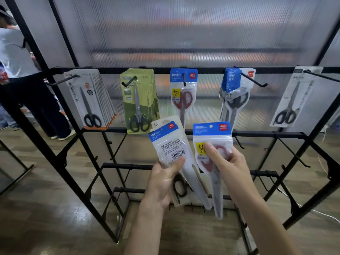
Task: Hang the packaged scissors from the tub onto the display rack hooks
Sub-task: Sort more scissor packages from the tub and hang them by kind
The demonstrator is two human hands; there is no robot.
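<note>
I stood before the black display rack (184, 70) with a packet in each hand, both held below the hook (184, 80) that already carried one red-handled scissors packet (183, 92). My right hand (228, 168) had its thumb and fingers curled round a matching red-handled scissors packet (212, 138), front face towards me, blue header up and its hang hole at the top. My left hand (163, 183) gripped a small stack just left of that packet, the front one a blue-header packet (168, 142) showing its barcoded back, with a black-handled pair (179, 186) behind it. The tub was out of view. To hang the right-hand packet well, I judged I should raise it straight to that hook, keep the header upright, line the hole with the hook's upturned tip, then slide it back until it lay against the hanging packet. Holding low on the packet left the header free, though it might wobble, so a slow approach seemed wise. The back-facing packet would probably need turning round before it went up.
</note>
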